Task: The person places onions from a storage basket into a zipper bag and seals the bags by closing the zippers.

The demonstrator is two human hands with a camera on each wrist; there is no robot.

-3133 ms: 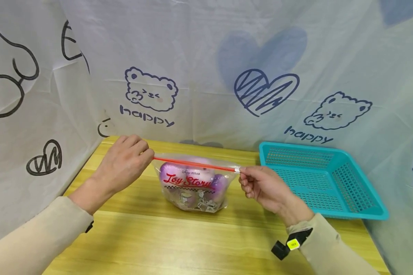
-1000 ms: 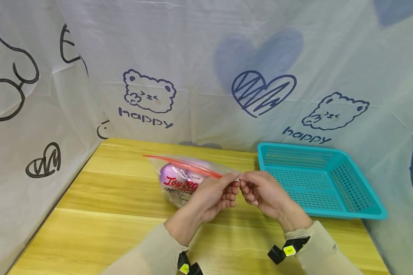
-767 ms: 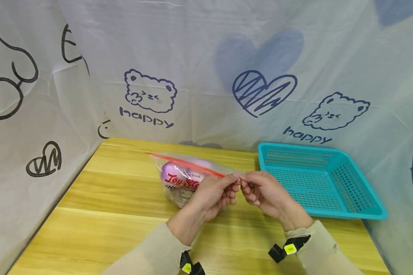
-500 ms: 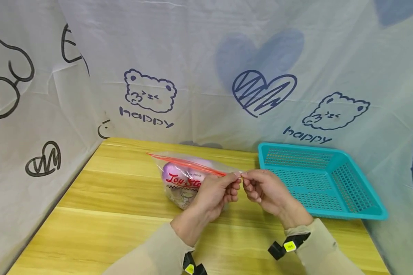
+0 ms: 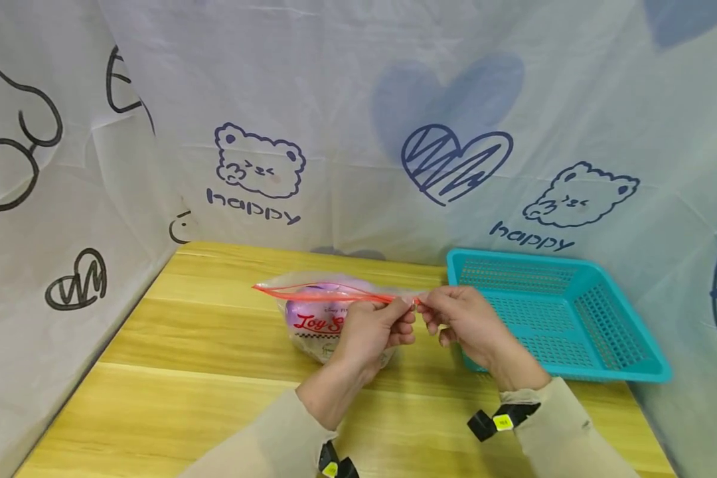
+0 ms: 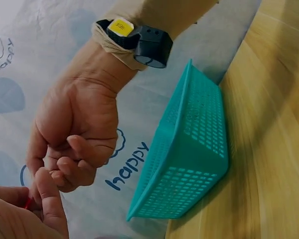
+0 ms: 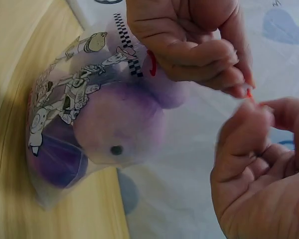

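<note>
The bag (image 5: pixel 325 318) sits on the worktop (image 5: pixel 215 372) just left of the basket (image 5: pixel 556 318), a clear printed zip pouch with a purple plush (image 7: pixel 119 127) inside. Its red zip strip (image 5: pixel 319 294) is the long axis here: it runs nearly level from a free left tip toward the basket, and toward that left end it gapes a little, the two lips bowed apart. Both hands work the strip's basket-side end, so almost all of the bag lies to the left of them.

The left hand (image 5: pixel 373 328) comes up from below the bag, wrist low, knuckles over the printed front, thumb and forefinger pinching the strip. It is the one nearer the bag's body and covers part of the lettering.

The right hand (image 5: pixel 463 318) is on the basket side, between bag and basket, its back overlapping the basket's near left corner in the head view. Its fingers are curled, thumb and forefinger tips closing on the very end of the strip, almost touching the left hand's tips. Whether a slider sits between them cannot be told; the right wrist view is blurred there. Both forearms slope in from the near edge of the worktop.
</note>
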